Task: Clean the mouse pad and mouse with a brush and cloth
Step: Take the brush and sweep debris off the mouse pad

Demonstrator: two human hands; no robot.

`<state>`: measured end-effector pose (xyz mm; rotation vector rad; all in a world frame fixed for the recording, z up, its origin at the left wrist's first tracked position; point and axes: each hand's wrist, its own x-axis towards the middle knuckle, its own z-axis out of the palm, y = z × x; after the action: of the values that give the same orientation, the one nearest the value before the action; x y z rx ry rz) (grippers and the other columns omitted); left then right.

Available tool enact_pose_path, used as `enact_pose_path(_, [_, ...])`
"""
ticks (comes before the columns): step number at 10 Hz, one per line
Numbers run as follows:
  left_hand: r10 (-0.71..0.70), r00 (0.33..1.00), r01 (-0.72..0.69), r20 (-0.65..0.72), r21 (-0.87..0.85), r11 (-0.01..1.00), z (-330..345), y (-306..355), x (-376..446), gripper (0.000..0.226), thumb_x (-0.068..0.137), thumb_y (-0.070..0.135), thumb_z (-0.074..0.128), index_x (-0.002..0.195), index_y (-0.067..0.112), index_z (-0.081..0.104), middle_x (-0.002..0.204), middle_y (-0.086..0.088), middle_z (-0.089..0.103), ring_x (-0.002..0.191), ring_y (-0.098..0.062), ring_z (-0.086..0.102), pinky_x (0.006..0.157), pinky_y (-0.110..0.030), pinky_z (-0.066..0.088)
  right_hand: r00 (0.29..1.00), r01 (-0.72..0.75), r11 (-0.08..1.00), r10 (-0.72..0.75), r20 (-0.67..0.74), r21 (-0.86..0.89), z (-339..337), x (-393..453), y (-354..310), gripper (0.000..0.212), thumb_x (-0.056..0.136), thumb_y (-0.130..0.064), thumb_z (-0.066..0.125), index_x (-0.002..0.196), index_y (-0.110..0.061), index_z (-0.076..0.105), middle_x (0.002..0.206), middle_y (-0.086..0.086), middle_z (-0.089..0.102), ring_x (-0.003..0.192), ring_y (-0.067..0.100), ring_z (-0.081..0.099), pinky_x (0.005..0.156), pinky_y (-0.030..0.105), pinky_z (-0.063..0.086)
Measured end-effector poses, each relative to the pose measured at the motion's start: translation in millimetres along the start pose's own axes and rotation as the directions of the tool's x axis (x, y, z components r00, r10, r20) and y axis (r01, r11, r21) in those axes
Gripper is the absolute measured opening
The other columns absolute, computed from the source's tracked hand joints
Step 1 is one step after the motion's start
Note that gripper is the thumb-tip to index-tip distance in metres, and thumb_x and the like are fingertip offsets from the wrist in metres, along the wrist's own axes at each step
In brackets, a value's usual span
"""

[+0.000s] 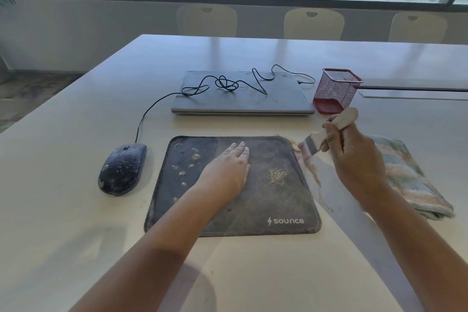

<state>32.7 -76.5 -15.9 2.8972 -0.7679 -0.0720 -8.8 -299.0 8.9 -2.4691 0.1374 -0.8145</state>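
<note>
The mouse pad (pixel 253 200) lies flat on the table (pixel 76 210), right in front of the person. It is dark and dirty. It has small yellow blobs on its left part and a little heap of crumbs (pixel 277 175) on its right part. The word "sounce" is printed in white near its 5 o'clock corner.

The left hand (pixel 228 167) lies flat on the middle of the mouse pad, with straight fingers pressing down. It holds nothing.

The right hand (pixel 354 157) is curled around the brush (pixel 326 134). The brush is tilted, with its pale handle pointing up toward 1 o'clock and its bristles down at the right edge of the mouse pad, near the 2 o'clock corner. The bristles look blurry. A thin line of dust (pixel 316 180) lies on the table just beside that edge.

The mouse (pixel 122 168) sits on the table at 9 o'clock from the mouse pad, close to it but not touching. It is dark with specks of dirt on top. Its black cable (pixel 228 83) runs up and loops over a closed grey laptop (pixel 240 96) at 12 o'clock.

The cloth (pixel 407 180) lies folded on the table at 3 o'clock, partly behind the right hand. A red mesh cup (pixel 336 91) stands just beside the laptop, at 1 o'clock.
</note>
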Motion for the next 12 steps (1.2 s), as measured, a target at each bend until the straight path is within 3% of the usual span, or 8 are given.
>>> enact_pose_path(1, [0.002, 1.000, -0.002, 0.003, 0.000, 1.000, 0.3, 0.1, 0.1, 0.050, 0.101, 0.023, 0.022, 0.146, 0.006, 0.009, 0.157, -0.007, 0.005, 0.144, -0.016, 0.003, 0.114, -0.023, 0.001, 0.999, -0.008, 0.965, -0.004, 0.044, 0.261, 1.8, -2.1, -4.9, 0.027, 0.095, -0.047, 0.035, 0.094, -0.028, 0.054, 0.065, -0.004, 0.065, 0.053, 0.013, 0.053, 0.053, 0.031, 0.041])
enact_pose_path(2, [0.000, 1.000, 0.000, 0.001, -0.007, 1.000, 0.5, -0.4, 0.4, 0.050, 0.101, 0.023, 0.022, 0.147, 0.006, 0.009, 0.157, -0.007, 0.005, 0.144, -0.016, 0.003, 0.114, -0.023, 0.001, 0.992, -0.021, 0.963, -0.012, 0.124, 0.267, 4.0, -3.2, -7.9, 0.030, 0.092, -0.050, 0.035, 0.094, -0.028, 0.055, 0.065, -0.004, 0.065, 0.049, 0.011, 0.051, 0.053, 0.033, 0.044])
enact_pose_path(3, [-0.002, 1.000, 0.002, -0.001, -0.011, 1.000, 0.8, -0.2, 1.1, 0.050, 0.101, 0.023, 0.023, 0.147, 0.006, 0.009, 0.157, -0.006, 0.006, 0.144, -0.016, 0.003, 0.114, -0.023, 0.001, 0.998, -0.003, 0.999, 0.000, 0.058, 0.050, 2.0, 0.8, 1.2, 0.029, 0.094, -0.046, 0.036, 0.104, -0.025, 0.054, 0.075, 0.002, 0.068, 0.060, 0.022, 0.058, 0.056, 0.034, 0.046])
enact_pose_path(5, [0.005, 1.000, -0.005, -0.003, 0.000, 1.000, 0.9, -0.2, 0.9, 0.050, 0.101, 0.023, 0.022, 0.146, 0.006, 0.009, 0.157, -0.007, 0.005, 0.144, -0.017, 0.003, 0.114, -0.022, 0.001, 0.998, 0.035, 0.894, -0.055, 0.030, 0.447, 4.3, -2.7, -11.3, 0.011, 0.091, -0.027, 0.053, 0.097, -0.027, 0.062, 0.074, -0.011, 0.065, 0.062, 0.012, 0.057, 0.058, 0.034, 0.048])
enact_pose_path(7, [0.013, 1.000, -0.013, -0.011, 0.030, 0.999, -0.8, 0.9, 0.2, 0.050, 0.101, 0.023, 0.021, 0.146, 0.006, 0.008, 0.157, -0.007, 0.004, 0.144, -0.016, 0.003, 0.112, -0.021, 0.001, 0.919, 0.065, 0.906, -0.218, 0.329, 0.419, 14.3, -13.6, -21.7, 0.018, 0.080, -0.046, 0.054, 0.093, -0.039, 0.064, 0.074, -0.020, 0.064, 0.056, 0.004, 0.055, 0.049, 0.013, 0.038])
enact_pose_path(8, [0.015, 1.000, -0.015, -0.005, 0.031, 0.999, -1.7, 0.9, -0.1, 0.050, 0.101, 0.023, 0.021, 0.146, 0.006, 0.007, 0.157, -0.007, 0.004, 0.144, -0.016, 0.003, 0.112, -0.021, 0.000, 0.921, 0.052, 0.918, -0.196, 0.336, 0.394, 12.2, -10.9, -17.0, 0.005, 0.084, -0.033, 0.061, 0.086, -0.036, 0.065, 0.069, -0.016, 0.061, 0.056, 0.001, 0.053, 0.049, 0.009, 0.035])
enact_pose_path(10, [0.016, 1.000, -0.016, 0.001, 0.046, 0.999, -2.2, 1.3, -0.8, 0.050, 0.101, 0.023, 0.020, 0.146, 0.005, 0.007, 0.157, -0.008, 0.004, 0.144, -0.018, 0.002, 0.113, -0.022, 0.000, 0.994, 0.045, 0.981, -0.062, 0.089, 0.187, -0.7, -0.1, -9.3, 0.011, 0.083, -0.020, 0.063, 0.073, -0.021, 0.064, 0.062, -0.018, 0.057, 0.062, -0.012, 0.054, 0.053, 0.004, 0.036])
enact_pose_path(12, [0.015, 1.000, -0.015, -0.006, 0.039, 0.999, -3.5, 2.3, -0.8, 0.050, 0.101, 0.022, 0.021, 0.146, 0.005, 0.007, 0.157, -0.008, 0.004, 0.144, -0.017, 0.003, 0.111, -0.020, -0.001, 0.935, 0.044, 0.925, -0.171, 0.310, 0.378, 8.4, -12.4, -17.7, 0.018, 0.085, -0.014, 0.063, 0.089, -0.032, 0.063, 0.059, -0.023, 0.060, 0.046, -0.001, 0.047, 0.041, 0.007, 0.030])
